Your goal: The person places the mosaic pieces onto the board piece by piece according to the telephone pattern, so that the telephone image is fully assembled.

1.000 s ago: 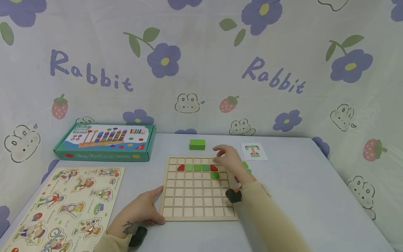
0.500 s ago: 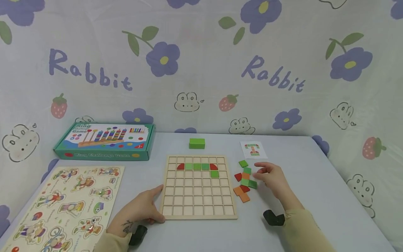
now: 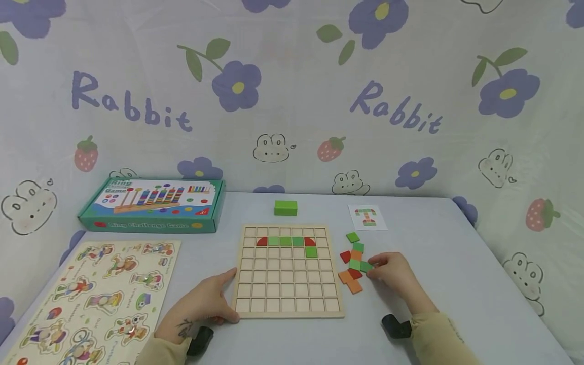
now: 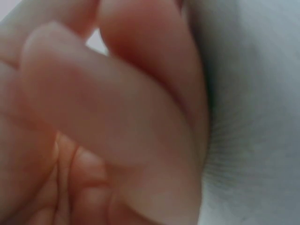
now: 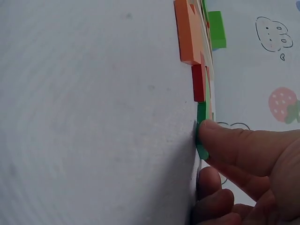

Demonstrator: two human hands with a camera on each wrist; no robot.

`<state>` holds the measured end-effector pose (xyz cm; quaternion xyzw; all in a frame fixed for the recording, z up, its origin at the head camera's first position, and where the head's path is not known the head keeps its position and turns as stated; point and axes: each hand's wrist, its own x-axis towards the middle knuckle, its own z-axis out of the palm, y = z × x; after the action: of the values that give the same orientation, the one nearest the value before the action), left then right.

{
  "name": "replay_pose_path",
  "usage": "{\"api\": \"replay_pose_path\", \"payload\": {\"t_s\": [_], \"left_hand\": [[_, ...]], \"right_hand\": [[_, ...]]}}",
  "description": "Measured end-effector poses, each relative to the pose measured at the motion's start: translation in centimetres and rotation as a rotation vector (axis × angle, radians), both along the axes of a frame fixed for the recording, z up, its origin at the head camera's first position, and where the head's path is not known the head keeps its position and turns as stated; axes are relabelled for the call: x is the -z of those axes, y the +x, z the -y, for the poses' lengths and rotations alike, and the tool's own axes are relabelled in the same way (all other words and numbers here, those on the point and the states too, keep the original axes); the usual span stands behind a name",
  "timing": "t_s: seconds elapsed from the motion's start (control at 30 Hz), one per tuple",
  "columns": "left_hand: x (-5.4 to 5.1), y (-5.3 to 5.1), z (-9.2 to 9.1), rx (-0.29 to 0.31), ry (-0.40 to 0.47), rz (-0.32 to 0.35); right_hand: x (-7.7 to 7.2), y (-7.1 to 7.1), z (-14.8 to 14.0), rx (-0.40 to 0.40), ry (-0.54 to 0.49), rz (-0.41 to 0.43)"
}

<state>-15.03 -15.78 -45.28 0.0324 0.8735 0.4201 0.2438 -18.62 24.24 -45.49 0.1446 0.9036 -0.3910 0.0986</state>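
Observation:
A wooden grid board (image 3: 337, 294) lies mid-table. Its second row holds a red quarter-round tile (image 3: 262, 242), several green tiles (image 3: 285, 242) and another red quarter-round (image 3: 309, 242). One green square (image 3: 311, 252) sits just below. My left hand (image 3: 201, 306) touches the board's left side, index finger and thumb spread; the left wrist view shows only blurred fingers (image 4: 108, 103). Right of the board, my right hand (image 3: 394, 274) pinches a green tile (image 5: 202, 112) at the edge of a loose pile, thumb against its side. Orange tiles (image 3: 354, 286) and red tiles (image 3: 345, 257) lie beside it.
A pattern card (image 3: 367, 218) lies behind the pile. Behind the board stands a green block (image 3: 285, 208). At left are a ring game box (image 3: 150, 225) and a flat picture puzzle (image 3: 102, 301). A patterned cloth (image 3: 292, 101) hangs behind the table.
My right hand has moved from above the board's far right corner to the loose tiles, then down and nearer onto a green one. My left hand stays at the board's left side.

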Motion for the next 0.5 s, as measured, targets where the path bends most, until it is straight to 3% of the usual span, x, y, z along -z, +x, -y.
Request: {"api": "replay_pose_path", "payload": {"t_s": [0.5], "left_hand": [[-0.27,0.03,-0.09,-0.006,-0.005,0.009]], "right_hand": [[-0.28,-0.05,0.00,-0.035,0.042,-0.027]]}}
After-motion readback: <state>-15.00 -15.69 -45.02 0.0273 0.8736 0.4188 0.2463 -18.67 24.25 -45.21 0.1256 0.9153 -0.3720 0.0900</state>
